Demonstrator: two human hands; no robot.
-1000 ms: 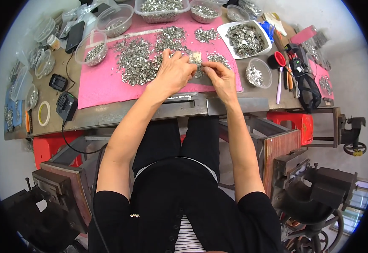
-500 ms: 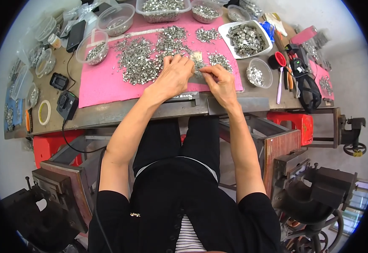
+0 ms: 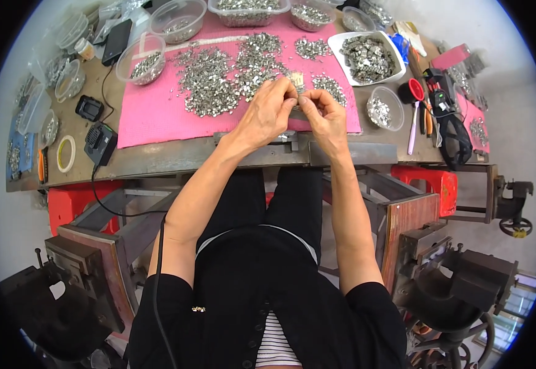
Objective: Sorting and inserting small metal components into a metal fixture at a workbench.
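Note:
My left hand and my right hand meet over the front part of a pink mat. Thumb and fingers of both are pinched together, fingertips nearly touching. Whatever they hold is too small to make out. Just beyond the fingertips lies a small pale, tan piece. Loose heaps of small shiny metal pieces spread to the left of my hands. A smaller heap of such pieces lies beyond my right hand. Below my wrists, a metal bar fixture sits along the bench edge.
Clear plastic tubs of metal pieces stand at the back and left. To the right are a white tray of metal pieces, a round tub and a red cup. A black charger trails a cable. Vises flank me below.
Both hands have come together, the right now pinching beside the left fingertips. The left hand has shifted right. The whole view has shifted slightly.

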